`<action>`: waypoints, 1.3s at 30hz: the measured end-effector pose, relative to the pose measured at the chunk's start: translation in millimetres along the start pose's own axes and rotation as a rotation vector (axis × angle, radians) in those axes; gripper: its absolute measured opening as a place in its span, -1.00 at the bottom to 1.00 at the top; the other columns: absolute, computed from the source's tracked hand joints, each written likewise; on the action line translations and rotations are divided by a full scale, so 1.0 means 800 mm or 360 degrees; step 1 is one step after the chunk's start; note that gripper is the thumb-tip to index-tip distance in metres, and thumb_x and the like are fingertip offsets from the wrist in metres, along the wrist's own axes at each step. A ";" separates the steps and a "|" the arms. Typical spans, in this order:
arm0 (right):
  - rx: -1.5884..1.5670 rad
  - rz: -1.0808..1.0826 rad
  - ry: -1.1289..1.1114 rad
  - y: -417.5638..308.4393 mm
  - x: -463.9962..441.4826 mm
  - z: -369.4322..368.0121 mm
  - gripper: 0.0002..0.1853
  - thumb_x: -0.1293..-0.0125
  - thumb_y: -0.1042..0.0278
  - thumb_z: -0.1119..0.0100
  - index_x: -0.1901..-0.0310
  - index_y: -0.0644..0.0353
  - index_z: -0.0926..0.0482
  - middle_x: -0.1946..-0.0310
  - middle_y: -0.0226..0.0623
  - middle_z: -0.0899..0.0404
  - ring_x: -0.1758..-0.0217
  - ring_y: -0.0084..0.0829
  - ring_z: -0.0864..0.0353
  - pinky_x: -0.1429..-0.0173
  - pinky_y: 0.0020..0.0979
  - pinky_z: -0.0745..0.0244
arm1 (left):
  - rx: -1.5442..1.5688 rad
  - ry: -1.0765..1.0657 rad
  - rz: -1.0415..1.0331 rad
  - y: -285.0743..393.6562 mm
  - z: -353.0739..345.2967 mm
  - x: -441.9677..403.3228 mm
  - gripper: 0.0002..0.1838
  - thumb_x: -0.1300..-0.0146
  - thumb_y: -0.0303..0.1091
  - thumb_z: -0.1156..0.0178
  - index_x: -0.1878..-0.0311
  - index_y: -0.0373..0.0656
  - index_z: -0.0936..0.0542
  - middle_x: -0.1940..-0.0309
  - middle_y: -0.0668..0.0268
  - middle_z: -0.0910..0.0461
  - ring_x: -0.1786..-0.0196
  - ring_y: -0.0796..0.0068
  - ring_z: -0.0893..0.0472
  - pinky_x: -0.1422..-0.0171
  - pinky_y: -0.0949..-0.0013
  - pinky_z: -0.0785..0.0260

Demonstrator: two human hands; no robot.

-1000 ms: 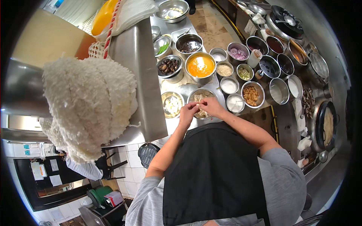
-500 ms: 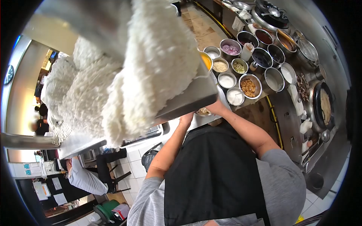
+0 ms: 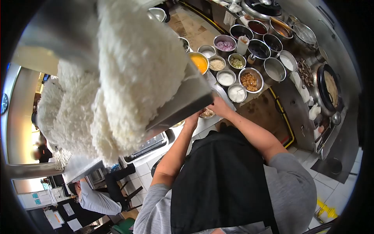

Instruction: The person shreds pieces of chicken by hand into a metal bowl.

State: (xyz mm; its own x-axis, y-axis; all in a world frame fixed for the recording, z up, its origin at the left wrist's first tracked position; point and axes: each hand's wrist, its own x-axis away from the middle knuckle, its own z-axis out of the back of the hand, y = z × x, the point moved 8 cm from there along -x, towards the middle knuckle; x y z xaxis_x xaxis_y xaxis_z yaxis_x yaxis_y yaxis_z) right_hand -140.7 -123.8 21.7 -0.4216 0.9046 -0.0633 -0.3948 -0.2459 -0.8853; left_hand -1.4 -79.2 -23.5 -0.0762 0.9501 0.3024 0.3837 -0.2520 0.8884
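My left hand [image 3: 193, 119] is at the near edge of the counter, its fingertips hidden under the steel shelf's edge. Beside it, my right hand [image 3: 219, 107] reaches over a steel bowl of pale shredded food [image 3: 207, 113], its fingers also mostly hidden by the shelf. What either hand holds does not show. The steel shelf [image 3: 183, 103] with a shaggy white cloth [image 3: 136, 70] on it covers much of the view above my hands. Just beyond my right hand stand bowls of white powder [image 3: 237, 93] and brown chunks [image 3: 249, 81].
Behind these are bowls of orange liquid [image 3: 199, 62], sliced onion [image 3: 224, 45] and dark sauces, with a squeeze bottle [image 3: 242, 45]. A wok [image 3: 330, 87] sits at the right. At lower left a person in a light shirt [image 3: 97, 199] sits on a chair.
The view has swung, so the shelf and white cloth now cover the left bowls and my fingertips. Both hands stay near the same bowl. The seated person has come into fuller view.
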 end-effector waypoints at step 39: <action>0.0235 0.0185 -0.0450 0.034 -0.027 -0.037 -0.85 -0.12 0.43 -0.15 0.29 0.28 -0.62 0.38 -0.07 -0.65 0.32 -0.14 -0.66 0.19 -0.26 -0.53 | 0.0585 0.0327 0.0370 -0.022 0.030 0.004 -0.81 -0.35 -0.55 -0.07 -0.01 -0.28 -0.47 0.23 0.21 -0.55 0.18 0.32 -0.61 -0.09 0.22 -0.56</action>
State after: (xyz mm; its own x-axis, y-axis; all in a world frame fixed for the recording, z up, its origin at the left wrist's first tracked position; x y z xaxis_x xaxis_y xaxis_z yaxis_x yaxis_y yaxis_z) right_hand -118.6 -139.7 -14.5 -0.6724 0.7401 -0.0113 -0.4358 -0.4082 -0.8021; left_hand 13.6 -67.2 -46.7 -0.1157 0.8111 0.5733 0.7094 -0.3365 0.6193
